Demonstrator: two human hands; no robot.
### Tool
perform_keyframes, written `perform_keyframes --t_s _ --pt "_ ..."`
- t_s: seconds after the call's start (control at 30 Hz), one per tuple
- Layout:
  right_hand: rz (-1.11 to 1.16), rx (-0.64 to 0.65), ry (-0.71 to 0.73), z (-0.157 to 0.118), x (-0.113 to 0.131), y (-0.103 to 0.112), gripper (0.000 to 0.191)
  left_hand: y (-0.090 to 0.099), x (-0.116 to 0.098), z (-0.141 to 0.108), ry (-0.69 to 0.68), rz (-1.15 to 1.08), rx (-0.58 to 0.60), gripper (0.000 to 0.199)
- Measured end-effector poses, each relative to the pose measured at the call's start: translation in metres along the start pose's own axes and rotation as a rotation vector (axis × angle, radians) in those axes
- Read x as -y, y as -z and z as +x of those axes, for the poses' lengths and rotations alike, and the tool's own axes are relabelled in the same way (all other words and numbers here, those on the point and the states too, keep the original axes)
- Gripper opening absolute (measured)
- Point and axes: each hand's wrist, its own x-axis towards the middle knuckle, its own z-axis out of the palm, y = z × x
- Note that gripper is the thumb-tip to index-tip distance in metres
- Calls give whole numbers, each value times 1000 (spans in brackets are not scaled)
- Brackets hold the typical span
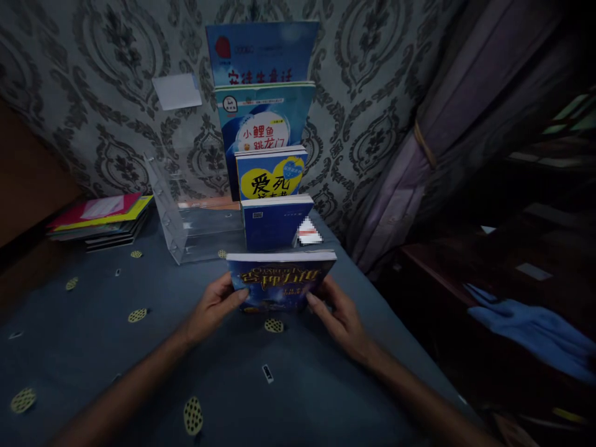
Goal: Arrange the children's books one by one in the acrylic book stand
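Between my two hands is a dark blue book (279,279), its cover lettering upside down to me and its white page edges facing up. My left hand (222,301) grips the book's left side, thumb across the cover. On the right side my right hand (338,313) does the same, its other fingers behind the book. Just beyond stands a plain blue book (277,225). Farther back, in rising steps, are a blue and yellow book (270,177), a teal book (267,115) and a tall blue book (263,53). A clear stepped rack (170,217) is beside them.
A stack of books and folders (105,214) lies at the left on the dark blue patterned cloth (153,360). Patterned wallpaper (372,62) with a white card (177,91) rises behind. At right are a tied curtain (419,136) and blue gloves (531,329) on a dark surface.
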Motion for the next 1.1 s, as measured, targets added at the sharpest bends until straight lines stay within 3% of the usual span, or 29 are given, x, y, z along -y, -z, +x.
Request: perform_keyframes --t_s 0.13,0.37,0.6,0.93,1.1 --pt "-33 -40 16 -9 -9 -7 35 -3 12 -7 -4 83 1 41" --pt "-137 -106 73 -20 -17 -11 23 -10 5 -16 1 173 12 42" --pt "-182 -93 82 -22 -15 -7 18 -5 9 -23 -32 314 -1 30" --pt "-201 -84 75 -15 -10 0 16 -10 -10 -11 -92 398 49 4" --pt "-208 -86 84 -11 -8 1 16 -6 -11 -6 -128 503 18 25"
